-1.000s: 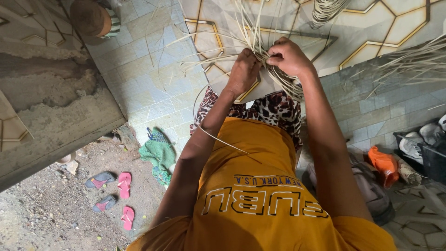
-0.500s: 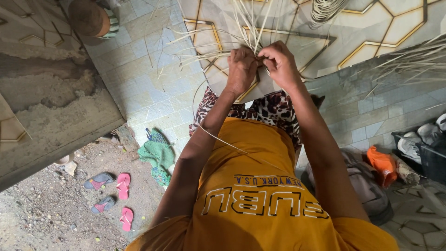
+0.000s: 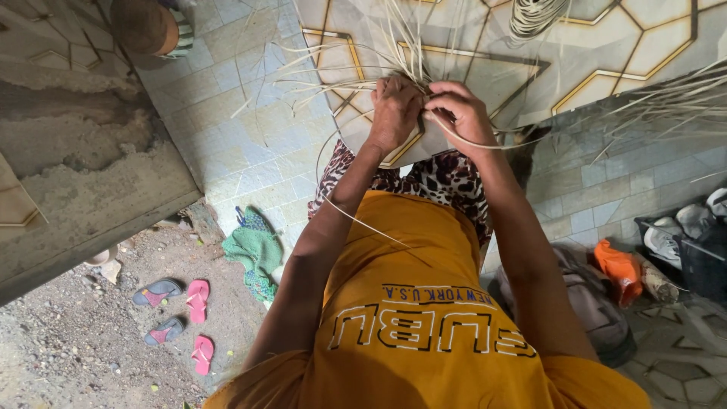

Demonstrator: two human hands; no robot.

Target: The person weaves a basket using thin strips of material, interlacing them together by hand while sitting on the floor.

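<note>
Both hands up at 12 o'clock of the view, working a bundle of pale cane strips where the strands cross. Left hand has its grip closed on the crossing, knuckles toward camera. Right hand is pinched on a single strand that loops out toward 3 o'clock. The two hands are touching or nearly so.

Handling, as a judgement: strips look light, thin and springy, stiff along the length but easy to bend. Free ends fan out and will whip about. Likely to kink or split if folded sharply. Best taken close to the crossing point, not at the loose tips. One long strand trails down across the orange shirt toward 6 o'clock.

Containers: dark crate at 3 o'clock holds shoes, light-coloured, count unclear. Orange bag just beside it, contents hidden. Grey backpack near the right elbow, shut as far as I can tell.

Else: coiled cane at 1 o'clock on the patterned floor. Pink sandals and a green cloth at 8 o'clock, well apart from the hands.
</note>
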